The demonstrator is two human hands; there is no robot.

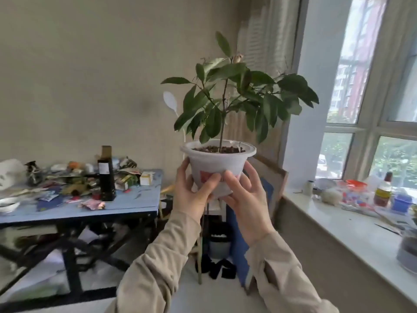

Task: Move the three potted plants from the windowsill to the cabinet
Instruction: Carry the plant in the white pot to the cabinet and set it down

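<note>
A potted plant (216,162) with dark green leaves on a thin stem grows in a white plastic pot with a pink label. I hold it up in the air at the centre of view, away from the windowsill (352,224). My left hand (191,195) wraps the pot's left side and underside. My right hand (246,197) grips its right side and front, fingers over the label. At the far right edge a grey pot (407,251) stands on the sill, cut off by the frame. No cabinet can be seen.
A blue table (126,206) at left is piled with clutter, a tall dark box (106,175) and small cartons. The windowsill's far end carries bottles, a blue tub (401,203) and containers. A framed board (274,184) leans in the corner; bags lie on the floor below.
</note>
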